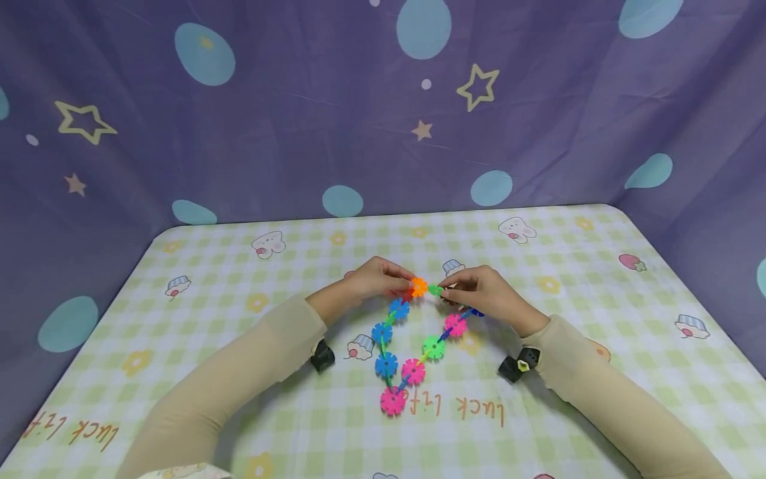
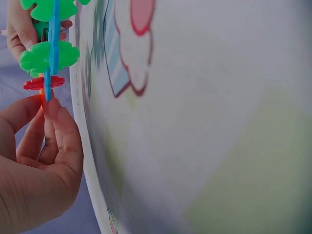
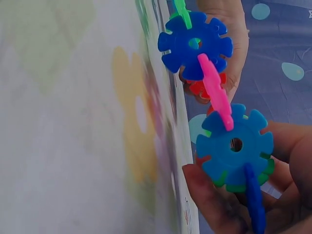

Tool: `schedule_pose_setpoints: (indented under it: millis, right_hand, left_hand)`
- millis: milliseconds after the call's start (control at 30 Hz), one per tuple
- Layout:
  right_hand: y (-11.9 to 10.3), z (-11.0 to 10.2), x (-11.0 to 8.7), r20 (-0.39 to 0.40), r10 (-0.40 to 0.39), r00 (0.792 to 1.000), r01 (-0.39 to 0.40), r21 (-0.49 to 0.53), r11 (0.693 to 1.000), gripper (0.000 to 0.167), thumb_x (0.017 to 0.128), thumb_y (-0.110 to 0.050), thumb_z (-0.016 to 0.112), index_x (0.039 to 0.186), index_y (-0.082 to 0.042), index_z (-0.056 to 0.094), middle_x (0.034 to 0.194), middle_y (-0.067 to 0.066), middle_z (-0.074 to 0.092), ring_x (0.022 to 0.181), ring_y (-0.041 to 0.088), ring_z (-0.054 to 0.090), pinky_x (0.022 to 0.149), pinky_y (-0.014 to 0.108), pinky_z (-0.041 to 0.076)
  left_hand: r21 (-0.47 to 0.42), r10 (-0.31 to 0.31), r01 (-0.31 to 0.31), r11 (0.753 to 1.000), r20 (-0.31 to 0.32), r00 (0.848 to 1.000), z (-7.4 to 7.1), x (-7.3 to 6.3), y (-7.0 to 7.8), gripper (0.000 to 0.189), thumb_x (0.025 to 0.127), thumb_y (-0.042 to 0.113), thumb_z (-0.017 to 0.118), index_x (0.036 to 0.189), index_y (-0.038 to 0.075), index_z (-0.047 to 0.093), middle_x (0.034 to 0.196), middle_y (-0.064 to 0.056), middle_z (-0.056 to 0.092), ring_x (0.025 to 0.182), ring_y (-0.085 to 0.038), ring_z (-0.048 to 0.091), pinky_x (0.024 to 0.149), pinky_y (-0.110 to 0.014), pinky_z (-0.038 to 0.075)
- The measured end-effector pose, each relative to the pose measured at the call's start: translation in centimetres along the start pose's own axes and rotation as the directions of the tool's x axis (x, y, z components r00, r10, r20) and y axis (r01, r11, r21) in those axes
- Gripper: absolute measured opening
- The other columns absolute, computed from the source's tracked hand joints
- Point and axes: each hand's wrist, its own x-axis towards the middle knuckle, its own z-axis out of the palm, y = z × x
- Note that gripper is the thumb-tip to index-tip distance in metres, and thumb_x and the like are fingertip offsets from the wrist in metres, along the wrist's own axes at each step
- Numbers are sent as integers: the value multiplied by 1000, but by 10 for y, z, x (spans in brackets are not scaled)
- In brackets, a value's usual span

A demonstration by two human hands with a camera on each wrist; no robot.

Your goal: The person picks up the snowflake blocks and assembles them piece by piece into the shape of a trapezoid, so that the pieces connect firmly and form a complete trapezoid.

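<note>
A chain of notched plastic snowflake discs hangs in a loop between both hands. In the head view my left hand (image 1: pixel 374 278) pinches an orange disc (image 1: pixel 419 287) at one end of the chain. Facing it, my right hand (image 1: pixel 489 296) pinches a small green disc (image 1: pixel 435 291) between thumb and fingers; it is close to the orange disc, and whether they touch I cannot tell. A pink disc (image 1: pixel 393 402) forms the loop's lowest point. In the right wrist view a light blue disc (image 3: pixel 222 151) lies by the fingers, with a dark blue disc (image 3: pixel 183 53) beyond.
A checked cloth with printed cakes, rabbits and flowers covers the table (image 1: pixel 287 426). Behind it hangs a purple curtain (image 1: pixel 287 133) with stars and drops. Black wrist cameras, such as the left one (image 1: pixel 323 356), are strapped under the sleeves.
</note>
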Motion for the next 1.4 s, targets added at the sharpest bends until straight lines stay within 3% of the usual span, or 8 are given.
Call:
schedule_pose_setpoints:
  millis: [467,967,1200,1400]
  right_hand:
    - [4,1,-1,5,-57,998,56,76,996,20,90,-14,65,103,0,72,91,16,71,74,28,67,65,34,55]
    - [4,0,0,30,-21,999,18,82,996,19,88,-12,66,102,0,73,88,16,71,72,25,66,61,30,53]
    - [3,1,0,26,-6,1000,3,97,995,19,87,-15,68,100,-2,74,88,14,71,74,24,66,66,31,54]
    - [3,5,0,48,31,998,-37,124,992,21,87,-18,69,103,-4,73,94,7,72,79,15,65,70,27,52]
  left_hand:
    - [6,-12,12,1000,1,1000,0,-2,2,24,87,6,65,109,-3,69,90,-15,72,66,-9,65,68,-26,55]
    - [-4,-16,16,1000,38,999,-1,-3,2,24,88,5,63,111,-4,68,89,-13,72,66,-9,65,68,-25,55]
    - [-15,-2,2,1000,51,999,-3,-1,0,25,90,4,61,113,-4,66,84,-8,73,66,-8,63,65,-22,53]
    - [68,21,-26,997,70,997,-4,0,2,25,92,12,61,114,2,68,93,-6,73,71,-6,61,67,-21,49]
